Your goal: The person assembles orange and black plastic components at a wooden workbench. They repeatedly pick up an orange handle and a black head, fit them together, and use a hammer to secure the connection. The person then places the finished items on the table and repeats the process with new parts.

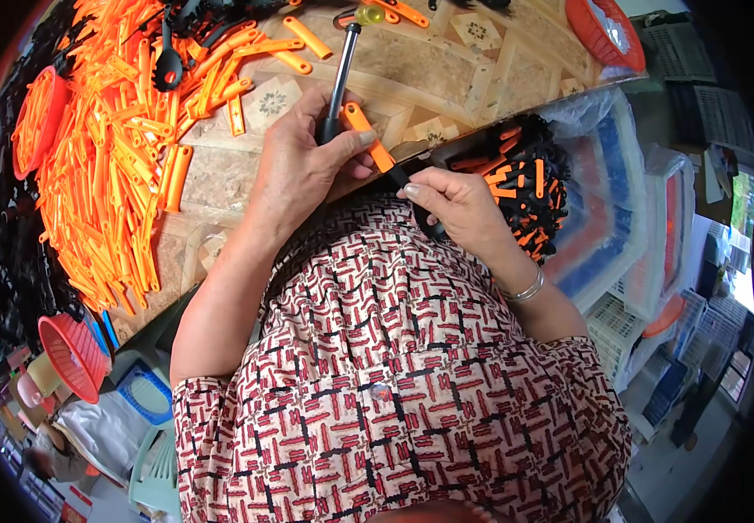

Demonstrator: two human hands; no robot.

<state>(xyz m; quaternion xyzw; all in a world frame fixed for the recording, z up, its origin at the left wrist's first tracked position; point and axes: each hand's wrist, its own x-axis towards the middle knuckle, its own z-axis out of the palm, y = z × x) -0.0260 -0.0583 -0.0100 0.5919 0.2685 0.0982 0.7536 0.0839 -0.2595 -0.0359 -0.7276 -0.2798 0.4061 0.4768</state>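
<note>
- Left hand (pixel 303 166) clamped on black-gripped metal hammer (pixel 342 65) and long orange plastic handle (pixel 368 139).
- Right hand (pixel 455 205) pinching black plastic utensil (pixel 407 187) joined to handle.

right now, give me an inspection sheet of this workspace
surface: patterned tabletop, bare only toward the middle and right.
job's things: an orange handle piece fitted on a black utensil, held across both hands; a metal-shafted mallet with a yellow head.
clutter: a big heap of loose orange handles on the left; a bin of finished black and orange utensils on the right; red baskets at the edges.
grippers: left hand grips the mallet and the orange handle piece; right hand holds the black utensil.
cables: nothing seen.
surroundings: stacked clear plastic bins and crates to the right; patterned shirt below.
</note>
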